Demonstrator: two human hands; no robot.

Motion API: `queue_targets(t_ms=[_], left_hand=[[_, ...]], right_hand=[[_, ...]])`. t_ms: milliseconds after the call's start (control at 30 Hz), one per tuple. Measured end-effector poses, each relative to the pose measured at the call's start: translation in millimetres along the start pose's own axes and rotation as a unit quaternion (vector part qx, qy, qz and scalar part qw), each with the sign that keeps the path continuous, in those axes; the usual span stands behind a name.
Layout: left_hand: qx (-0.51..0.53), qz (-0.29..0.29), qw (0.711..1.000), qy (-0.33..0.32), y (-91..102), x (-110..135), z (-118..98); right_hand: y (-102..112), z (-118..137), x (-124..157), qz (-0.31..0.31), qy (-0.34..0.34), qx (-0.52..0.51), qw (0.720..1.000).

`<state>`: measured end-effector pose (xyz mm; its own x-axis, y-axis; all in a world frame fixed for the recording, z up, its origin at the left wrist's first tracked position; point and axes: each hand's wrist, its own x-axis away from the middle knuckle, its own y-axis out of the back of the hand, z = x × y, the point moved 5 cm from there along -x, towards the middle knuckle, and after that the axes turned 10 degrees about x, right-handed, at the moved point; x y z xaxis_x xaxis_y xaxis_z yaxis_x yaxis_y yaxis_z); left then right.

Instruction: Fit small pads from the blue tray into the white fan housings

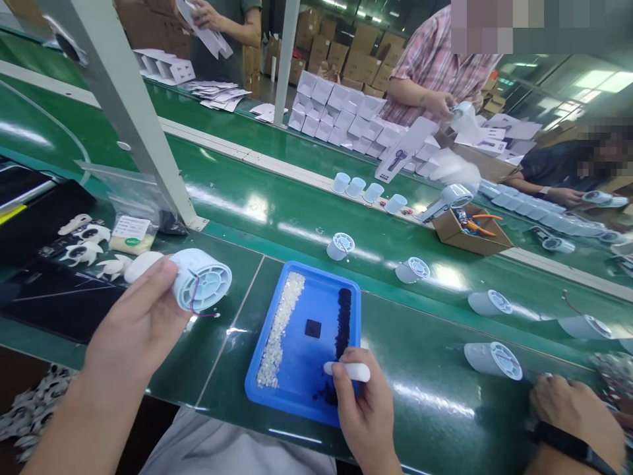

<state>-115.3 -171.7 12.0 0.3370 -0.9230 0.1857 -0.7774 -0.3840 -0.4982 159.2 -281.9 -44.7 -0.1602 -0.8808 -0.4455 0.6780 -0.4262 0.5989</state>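
My left hand (pixel 133 323) holds a pale blue cylindrical housing (pixel 200 280) with a grilled end and thin purple wires hanging from it, lifted above the green belt. My right hand (pixel 363 412) pinches a small white rod-like tool (pixel 349 371) at the near right corner of a blue tray (pixel 270 396). The tray carries a strip of small clear white parts (pixel 281 326), a strip of dark blue parts (pixel 342 316) and a small black square (pixel 312 328).
More pale blue housings (pixel 340 246) (pixel 413 270) (pixel 493 360) lie along the green conveyor belt (pixel 435 402). White fan blades (pixel 91 251) sit at left on a black mat. A co-worker's hand (pixel 576 409) with a black wristband rests at lower right. Other people, white boxes (pixel 346 112) and a cardboard box (pixel 472 231) stand across the belt.
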Motion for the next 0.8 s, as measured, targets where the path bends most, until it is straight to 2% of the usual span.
queue_targets(t_ms=[133, 367, 567, 667, 800], left_hand=[[0.115, 0.035, 0.988, 0.096, 1.1, -0.2, 16.8], [0.132, 0.057, 0.983, 0.11, 2.4, -0.6, 24.7], [0.118, 0.057, 0.985, 0.108, 5.9, 0.1, 24.9], [0.107, 0.076, 0.985, 0.112, 6.0, 0.1, 25.9], [0.106, 0.089, 0.984, 0.116, 3.6, 0.6, 27.3]], right_hand=[[4.7, -3.8, 2.4, -0.058, -0.003, -0.01, 0.998], [1.3, -2.8, 1.1, -0.019, -0.011, -0.004, 1.0], [3.2, 3.1, 3.6, -0.042, 0.034, 0.015, 0.998], [4.1, 0.5, 5.0, -0.055, 0.024, 0.004, 0.998], [2.0, -1.5, 4.6, -0.033, 0.003, 0.003, 0.999]])
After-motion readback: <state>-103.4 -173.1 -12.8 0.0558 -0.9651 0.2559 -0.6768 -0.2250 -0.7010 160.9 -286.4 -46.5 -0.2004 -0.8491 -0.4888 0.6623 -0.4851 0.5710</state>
